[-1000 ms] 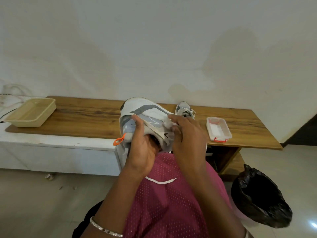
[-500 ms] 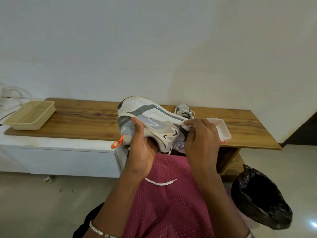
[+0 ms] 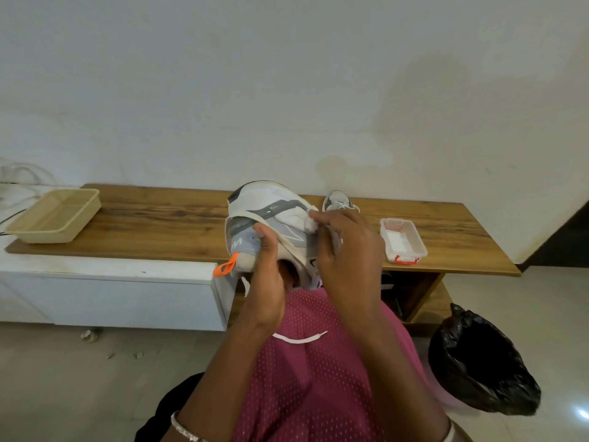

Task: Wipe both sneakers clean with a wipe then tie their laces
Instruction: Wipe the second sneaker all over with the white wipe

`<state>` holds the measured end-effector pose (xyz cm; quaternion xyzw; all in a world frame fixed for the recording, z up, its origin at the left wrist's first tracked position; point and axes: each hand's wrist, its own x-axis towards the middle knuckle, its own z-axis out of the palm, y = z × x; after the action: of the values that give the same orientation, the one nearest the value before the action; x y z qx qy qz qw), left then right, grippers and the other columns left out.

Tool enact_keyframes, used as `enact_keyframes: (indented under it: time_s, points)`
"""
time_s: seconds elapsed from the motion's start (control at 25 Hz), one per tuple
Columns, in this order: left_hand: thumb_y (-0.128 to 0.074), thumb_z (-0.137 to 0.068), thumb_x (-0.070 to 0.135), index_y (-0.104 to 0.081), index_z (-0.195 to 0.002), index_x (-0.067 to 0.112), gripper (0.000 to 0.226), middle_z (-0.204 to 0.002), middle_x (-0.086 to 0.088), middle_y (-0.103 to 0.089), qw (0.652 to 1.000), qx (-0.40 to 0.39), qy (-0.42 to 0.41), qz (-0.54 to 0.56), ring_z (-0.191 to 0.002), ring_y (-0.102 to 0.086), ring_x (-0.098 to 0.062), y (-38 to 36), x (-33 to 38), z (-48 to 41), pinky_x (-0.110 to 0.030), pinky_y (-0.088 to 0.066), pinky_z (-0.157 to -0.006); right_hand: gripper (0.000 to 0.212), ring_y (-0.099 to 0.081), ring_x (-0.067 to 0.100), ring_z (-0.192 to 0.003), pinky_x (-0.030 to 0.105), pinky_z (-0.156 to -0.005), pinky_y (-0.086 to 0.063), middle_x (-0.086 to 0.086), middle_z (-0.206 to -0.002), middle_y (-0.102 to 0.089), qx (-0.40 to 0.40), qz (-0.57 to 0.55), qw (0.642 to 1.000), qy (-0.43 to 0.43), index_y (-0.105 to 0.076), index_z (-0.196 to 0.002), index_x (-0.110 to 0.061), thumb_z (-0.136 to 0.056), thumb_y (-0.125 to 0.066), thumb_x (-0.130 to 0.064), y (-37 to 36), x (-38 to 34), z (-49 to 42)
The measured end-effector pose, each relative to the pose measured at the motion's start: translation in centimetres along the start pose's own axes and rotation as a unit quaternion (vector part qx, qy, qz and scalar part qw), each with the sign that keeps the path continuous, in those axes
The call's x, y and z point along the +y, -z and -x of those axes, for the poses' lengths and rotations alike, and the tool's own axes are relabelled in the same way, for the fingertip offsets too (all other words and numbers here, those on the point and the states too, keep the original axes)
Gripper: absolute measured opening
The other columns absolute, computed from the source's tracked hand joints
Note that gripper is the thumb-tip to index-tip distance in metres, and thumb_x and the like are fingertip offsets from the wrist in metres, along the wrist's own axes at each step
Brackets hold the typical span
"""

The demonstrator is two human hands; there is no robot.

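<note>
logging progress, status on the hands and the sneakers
Left hand grips sneaker at the heel. Right hand pinches wipe against its side. Other sneaker sits on bench. Nothing in the way.

The person wore a magenta mesh shirt [image 3: 318, 387] – a white curved mark [image 3: 299, 338] on its front – and a thin silver bracelet [image 3: 185, 429] at the left wrist.

A white-and-grey sneaker [image 3: 274, 202] of smooth, matt synthetic panels meets a soft, crumpled white wipe [image 3: 310, 222] above a matt, grained brown wooden benchtop [image 3: 159, 224]. Nearby are a translucent plastic box [image 3: 418, 247], a glossy black plastic bin bag [image 3: 478, 362] and a magenta perforated mesh cloth shirt [image 3: 302, 393].
</note>
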<state>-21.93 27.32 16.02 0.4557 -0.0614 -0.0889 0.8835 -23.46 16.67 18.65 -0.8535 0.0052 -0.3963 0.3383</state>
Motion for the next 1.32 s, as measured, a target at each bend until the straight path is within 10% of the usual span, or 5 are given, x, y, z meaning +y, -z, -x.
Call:
enact_keyframes:
  time_s: [0.32,0.48,0.8,0.96,1.32]
  points:
    - [-0.061,-0.069,0.08,-0.049,-0.141,0.014,0.098,-0.135,-0.016,-0.061,0.999,0.013,-0.012,-0.036,-0.124,-0.058,-0.033,-0.3,0.5,0.1,-0.052,-0.042,-0.106,0.024,-0.061,0.009,-0.092,0.016,-0.076,-0.05,-0.005,-0.1,-0.07,-0.013,0.008,0.992,-0.126,-0.071,-0.103,-0.017,-0.091,-0.06,0.0,0.7,0.9,-0.8]
    - [-0.028,-0.086,0.07,-0.079,-0.089,0.038,0.06,-0.092,0.004,-0.077,0.997,-0.023,-0.005,-0.076,-0.092,-0.072,-0.012,-0.1,-0.6,0.4,-0.04,-0.055,-0.086,0.026,-0.062,0.006,-0.092,0.019,-0.081,-0.049,-0.006,-0.1,-0.07,0.003,-0.081,0.996,-0.033,-0.072,-0.105,-0.019,-0.091,-0.058,-0.003,-0.1,-2.8,-2.0]
    - [-0.053,-0.077,0.072,-0.053,-0.135,0.012,0.083,-0.137,-0.016,-0.06,1.0,0.019,-0.024,-0.005,-0.13,-0.054,-0.033,0.2,-0.1,-0.5,-0.056,-0.034,-0.114,0.029,-0.063,0.023,-0.101,0.031,-0.084,-0.052,0.005,-0.108,-0.072,-0.023,0.056,0.998,-0.03,-0.074,-0.113,-0.014,-0.089,-0.064,-0.001,0.3,2.3,0.6]
    - [-0.068,-0.06,0.082,-0.051,-0.139,0.014,0.106,-0.135,-0.013,-0.062,0.997,0.035,-0.025,-0.06,-0.126,-0.058,-0.031,-0.1,0.0,-0.2,-0.055,-0.04,-0.11,0.027,-0.064,0.014,-0.1,0.027,-0.084,-0.051,-0.001,-0.109,-0.072,-0.037,0.047,0.994,-0.096,-0.074,-0.111,-0.018,-0.089,-0.066,-0.005,1.0,2.0,0.3]
    - [-0.057,-0.063,0.088,-0.066,-0.123,0.031,0.083,-0.125,-0.007,-0.068,0.997,0.008,-0.011,-0.076,-0.122,-0.061,-0.025,0.5,-0.3,-0.4,-0.053,-0.041,-0.109,0.024,-0.064,0.008,-0.092,0.021,-0.077,-0.051,-0.001,-0.101,-0.072,-0.018,-0.056,0.997,0.048,-0.075,-0.105,-0.016,-0.087,-0.067,-0.002,0.6,-0.9,-0.8]
